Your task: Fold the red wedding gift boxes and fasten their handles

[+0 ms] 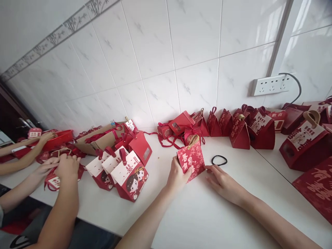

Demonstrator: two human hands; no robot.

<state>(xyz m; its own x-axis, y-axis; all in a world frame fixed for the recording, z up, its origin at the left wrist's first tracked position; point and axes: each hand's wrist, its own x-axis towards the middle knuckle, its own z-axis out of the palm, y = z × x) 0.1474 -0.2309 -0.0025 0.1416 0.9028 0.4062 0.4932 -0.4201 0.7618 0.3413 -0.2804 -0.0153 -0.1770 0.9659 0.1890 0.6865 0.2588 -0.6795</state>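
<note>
A red paper gift box (193, 159) with pink flower print, pale characters and a tan loop handle on top is held upright over the white table. My left hand (180, 171) grips its left side, with the thumb across the front. My right hand (220, 181) is beside the box's lower right corner, its fingers stretched out and the index fingertip at the edge. Whether that fingertip touches the box, I cannot tell. Just behind my right hand lies a black elastic band (219, 160). The back of the box is hidden.
Several red gift boxes (240, 133) line the tiled wall. White-and-red boxes (129, 173) stand left of my hands. An open cardboard box (94, 135) holds red items. Further left, another person's hands (64, 166) handle a red box. A power strip (271, 85) is on the wall.
</note>
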